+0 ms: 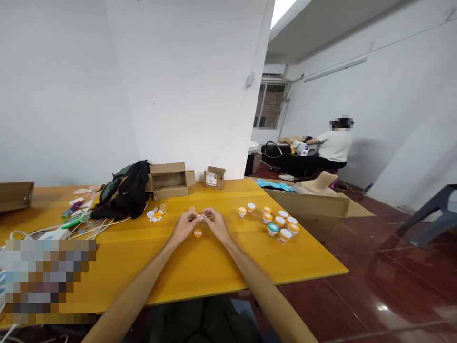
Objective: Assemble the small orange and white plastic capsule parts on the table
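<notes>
My left hand (pixel 186 226) and my right hand (pixel 214 222) meet over the table, fingertips pinched on a small white piece (pixel 202 217) between them. The piece is too small to name and partly covered by the fingers. Just below it an orange lid (pixel 197 233) lies on the table. Behind my hands stands a small clear cup (pixel 192 209), partly hidden. Off to the left lie several loose white pieces and an orange lid (pixel 157 215), beside another clear cup (pixel 163 208). Several small clear jars with orange, white and teal lids (pixel 273 229) stand to the right.
The yellow table (pixel 214 267) ends at a corner on the right. An open cardboard box (pixel 169 180), a smaller box (pixel 214 177), a black bag (pixel 130 190) and white cables (pixel 103 227) occupy its back and left. A person (pixel 333 145) sits farther off.
</notes>
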Available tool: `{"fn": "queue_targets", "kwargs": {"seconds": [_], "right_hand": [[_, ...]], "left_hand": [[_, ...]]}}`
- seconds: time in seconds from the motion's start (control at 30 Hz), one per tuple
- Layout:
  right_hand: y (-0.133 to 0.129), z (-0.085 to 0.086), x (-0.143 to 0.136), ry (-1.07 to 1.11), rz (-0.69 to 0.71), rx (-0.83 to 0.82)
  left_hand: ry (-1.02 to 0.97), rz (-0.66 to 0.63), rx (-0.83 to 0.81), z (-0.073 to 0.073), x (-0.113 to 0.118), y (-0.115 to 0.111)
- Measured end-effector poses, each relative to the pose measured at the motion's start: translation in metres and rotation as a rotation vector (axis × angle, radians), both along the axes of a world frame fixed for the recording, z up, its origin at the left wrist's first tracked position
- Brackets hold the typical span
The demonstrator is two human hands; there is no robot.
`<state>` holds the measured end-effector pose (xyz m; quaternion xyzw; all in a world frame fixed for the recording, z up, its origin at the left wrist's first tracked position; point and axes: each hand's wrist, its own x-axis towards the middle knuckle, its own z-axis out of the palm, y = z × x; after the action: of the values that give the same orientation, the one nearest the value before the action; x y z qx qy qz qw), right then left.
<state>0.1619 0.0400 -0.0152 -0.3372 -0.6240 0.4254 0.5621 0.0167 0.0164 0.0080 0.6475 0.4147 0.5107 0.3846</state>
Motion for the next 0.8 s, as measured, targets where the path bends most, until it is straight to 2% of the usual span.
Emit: {"fn": "queue_targets", "kwargs": {"seconds": [0.3, 0.53, 0.8], "right_hand": [[-0.0016, 0.0052, -0.0004, 0.072, 0.052, -0.184], [0.0024, 0.0039, 0.0012, 0.108, 0.091, -0.202], [0.0039, -0.0004, -0.0014, 0.273, 0.164, -0.247]], "left_hand": [[0.008, 0.0, 0.026, 0.0038, 0.0009, -0.0005], [-0.043, 0.026, 0.009, 0.0057, -0.0027, -0.0017], [-0.104, 0.065, 0.009, 0.0039, -0.0053, 0.0005]]}}
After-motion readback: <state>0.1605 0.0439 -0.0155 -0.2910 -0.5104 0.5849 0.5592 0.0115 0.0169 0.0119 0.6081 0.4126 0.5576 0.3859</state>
